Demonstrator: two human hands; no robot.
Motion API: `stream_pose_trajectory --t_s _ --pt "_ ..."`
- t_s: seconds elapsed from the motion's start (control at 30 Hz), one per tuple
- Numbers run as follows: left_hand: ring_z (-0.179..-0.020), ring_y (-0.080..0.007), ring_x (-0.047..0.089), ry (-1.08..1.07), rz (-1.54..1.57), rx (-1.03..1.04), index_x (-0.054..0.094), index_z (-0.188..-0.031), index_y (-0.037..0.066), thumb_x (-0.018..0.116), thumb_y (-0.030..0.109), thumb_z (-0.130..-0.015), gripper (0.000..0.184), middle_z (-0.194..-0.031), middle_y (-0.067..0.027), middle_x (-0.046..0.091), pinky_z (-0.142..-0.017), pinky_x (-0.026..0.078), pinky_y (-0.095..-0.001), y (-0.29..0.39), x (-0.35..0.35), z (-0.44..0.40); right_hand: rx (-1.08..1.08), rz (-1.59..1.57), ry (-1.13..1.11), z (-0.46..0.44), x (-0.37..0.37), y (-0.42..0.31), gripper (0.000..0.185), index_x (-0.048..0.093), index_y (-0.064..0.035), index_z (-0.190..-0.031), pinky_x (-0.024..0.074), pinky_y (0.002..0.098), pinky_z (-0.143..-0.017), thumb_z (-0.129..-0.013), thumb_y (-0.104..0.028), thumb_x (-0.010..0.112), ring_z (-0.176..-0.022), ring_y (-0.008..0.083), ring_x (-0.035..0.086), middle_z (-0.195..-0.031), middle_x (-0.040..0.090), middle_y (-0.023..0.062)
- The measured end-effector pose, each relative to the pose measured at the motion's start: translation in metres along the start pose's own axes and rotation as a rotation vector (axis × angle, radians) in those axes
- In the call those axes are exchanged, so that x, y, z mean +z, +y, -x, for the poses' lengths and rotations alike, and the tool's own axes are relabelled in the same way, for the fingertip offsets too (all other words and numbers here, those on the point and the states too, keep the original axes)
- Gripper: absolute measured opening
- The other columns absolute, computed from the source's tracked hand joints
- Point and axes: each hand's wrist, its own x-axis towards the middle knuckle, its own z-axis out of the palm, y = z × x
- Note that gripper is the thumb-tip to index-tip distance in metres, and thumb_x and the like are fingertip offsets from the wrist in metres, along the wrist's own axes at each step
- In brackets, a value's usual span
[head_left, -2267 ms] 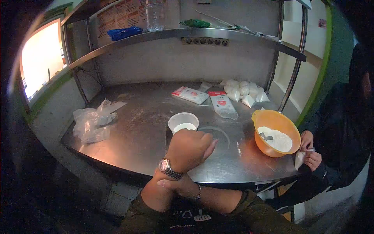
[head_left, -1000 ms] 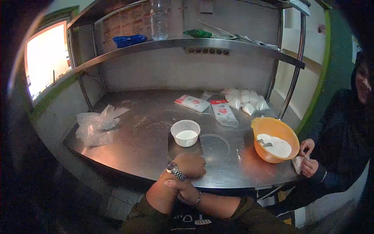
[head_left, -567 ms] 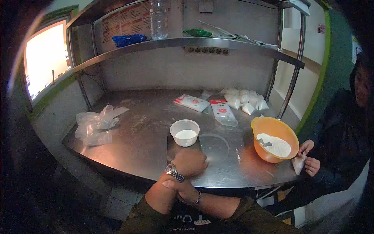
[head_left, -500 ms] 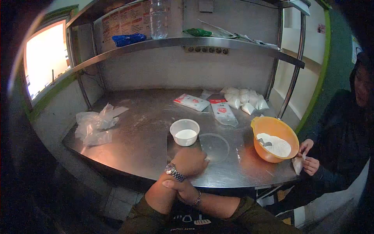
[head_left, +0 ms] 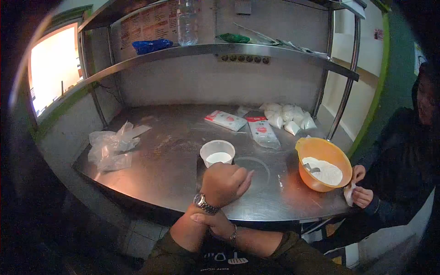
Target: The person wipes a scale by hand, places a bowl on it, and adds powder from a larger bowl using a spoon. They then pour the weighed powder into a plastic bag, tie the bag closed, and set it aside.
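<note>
In the head view, I see my left hand (head_left: 225, 184) with its fingers curled closed at the near side of the white bowl (head_left: 217, 147) on the table (head_left: 169, 183), my right hand (head_left: 217, 224) gripping the left wrist (head_left: 200, 207), and the orange bowl (head_left: 337, 153) standing on the right.

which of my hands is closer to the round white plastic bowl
Left. Your left hand, fingers curled, is just on the near side of the bowl, hiding part of it; your right hand is farther back, grasping the left wrist.
</note>
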Motion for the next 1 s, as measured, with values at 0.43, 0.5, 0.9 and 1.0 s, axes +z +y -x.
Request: stream_pose_trajectory --t_s 0.43,0.5,0.9,1.0 --pt "-0.049 -0.0276 0.053 -0.104 0.235 0.185 0.051 -0.058 0.008 0.062 0.015 -0.071 0.019 -0.056 -0.01 0.054 -0.046 0.042 -0.0369 0.008 -0.018 -0.004 0.086 0.082 -0.092 0.006 -0.001 0.007 0.059 0.042 0.0037 -0.12 0.0298 0.0362 -0.102 -0.08 -0.033 0.065 -0.119 0.0219 0.04 -0.122 0.046 0.0131" --pt "-0.056 -0.0309 0.057 -0.417 0.198 0.092 0.055 -0.061 0.005 0.058 0.018 -0.075 0.019 -0.062 -0.0141 0.057 -0.053 0.045 -0.0397 0.012 -0.015 -0.005 0.124 0.049 -0.151 0.007 -0.006 0.015 0.072 0.035 0.0069 -0.127 0.0248 0.0374 -0.106 -0.081 -0.041 0.063 -0.124 0.0245 0.035 -0.132 0.039 0.017" --pt "-0.079 -0.0363 0.064 -1.236 0.126 -0.25 0.066 -0.08 -0.002 0.053 0.024 -0.071 0.03 -0.082 -0.0225 0.064 -0.073 0.05 -0.0448 0.001 0.008 0.011 0.128 -0.137 -0.095 0.003 -0.008 0.026 0.057 0.055 0.0031 -0.11 0.0372 0.0363 -0.097 -0.08 -0.045 0.062 -0.109 0.0237 0.051 -0.112 0.057 0.0131" --pt "-0.079 -0.0359 0.064 -1.236 0.089 -0.27 0.066 -0.08 -0.001 0.053 0.024 -0.072 0.03 -0.082 -0.022 0.064 -0.073 0.05 -0.0449 0.007 -0.002 0.002 0.081 0.043 -0.059 0.003 -0.009 0.028 0.054 0.055 0.0019 -0.109 0.0386 0.0356 -0.096 -0.08 -0.044 0.063 -0.107 0.0234 0.052 -0.112 0.058 0.0123"
